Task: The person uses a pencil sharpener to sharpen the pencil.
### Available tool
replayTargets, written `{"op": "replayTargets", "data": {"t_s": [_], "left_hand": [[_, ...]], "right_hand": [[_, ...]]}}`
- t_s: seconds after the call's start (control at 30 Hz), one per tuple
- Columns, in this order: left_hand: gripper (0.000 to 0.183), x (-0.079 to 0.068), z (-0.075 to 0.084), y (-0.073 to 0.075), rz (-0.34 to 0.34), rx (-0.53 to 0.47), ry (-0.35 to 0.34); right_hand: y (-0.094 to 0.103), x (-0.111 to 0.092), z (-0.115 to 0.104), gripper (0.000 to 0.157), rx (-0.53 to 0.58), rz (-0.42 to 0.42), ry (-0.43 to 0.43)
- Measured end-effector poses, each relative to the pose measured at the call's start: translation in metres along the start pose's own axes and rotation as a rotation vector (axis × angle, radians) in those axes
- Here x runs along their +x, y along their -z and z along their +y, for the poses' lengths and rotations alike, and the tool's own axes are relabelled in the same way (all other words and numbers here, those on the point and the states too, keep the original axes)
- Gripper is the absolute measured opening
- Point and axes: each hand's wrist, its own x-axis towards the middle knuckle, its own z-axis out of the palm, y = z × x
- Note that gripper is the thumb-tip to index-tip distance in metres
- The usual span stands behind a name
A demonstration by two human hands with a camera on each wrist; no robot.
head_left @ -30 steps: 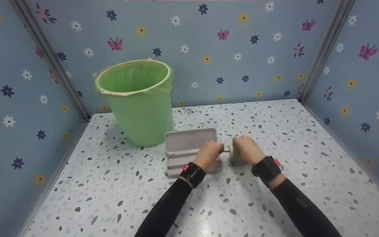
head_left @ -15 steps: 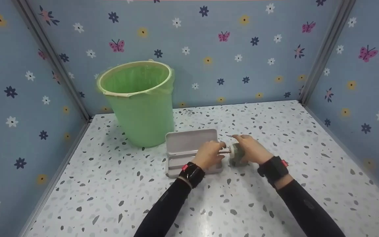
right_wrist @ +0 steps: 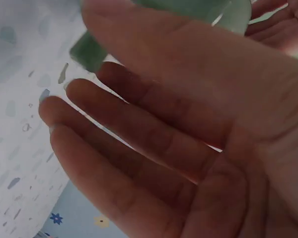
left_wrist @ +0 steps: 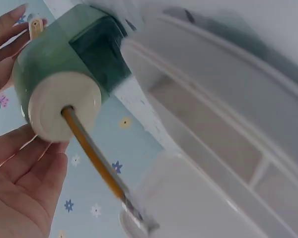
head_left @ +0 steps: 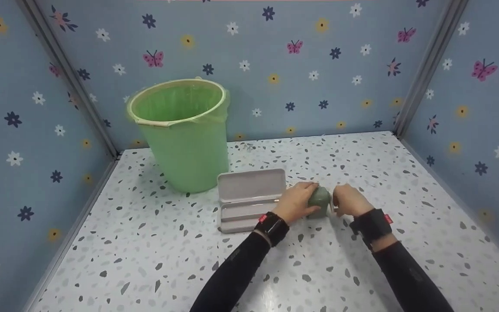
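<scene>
A green pencil sharpener [head_left: 319, 200] with a crank stands on the speckled table, right of centre. My left hand [head_left: 296, 202] grips its body, fingers over the top and thumb on the near side. From the sharpener's round white front, a yellow pencil [left_wrist: 94, 156] sticks out toward the pencil case, as the left wrist view shows. My right hand [head_left: 351, 200] is at the opposite end, thumb and curled fingers on the crank's green knob [right_wrist: 89, 52]. The open grey-pink pencil case [head_left: 249, 210] lies left of the sharpener, partly hidden by my left hand.
A tall green bin [head_left: 184, 147] with a liner stands behind and left of the pencil case. Blue flowered panels [head_left: 254, 86] enclose the table at the back and sides.
My left hand has let go of the pencil and moved right onto the sharpener's body. My right hand has left the body and shifted right to the crank.
</scene>
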Motion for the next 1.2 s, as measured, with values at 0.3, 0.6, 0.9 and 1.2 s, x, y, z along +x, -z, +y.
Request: {"op": "replayTargets", "data": {"t_s": [0.3,0.6,0.9,1.2], "left_hand": [[0.058,0.009,0.011,-0.011,0.020,0.039,0.051],[0.056,0.017,0.020,-0.008,-0.024,0.077,0.083],[0.055,0.018,0.020,-0.008,-0.030,0.067,0.092],[0.047,0.016,0.018,-0.007,-0.014,0.072,0.091]], "right_hand": [[-0.009,-0.003,0.000,0.020,0.024,0.066,-0.006],[0.007,-0.010,0.003,0.017,0.113,0.102,-0.012],[0.012,-0.009,0.004,0.014,0.173,0.137,-0.032],[0.013,-0.008,-0.004,0.012,0.138,0.193,-0.081]]}}
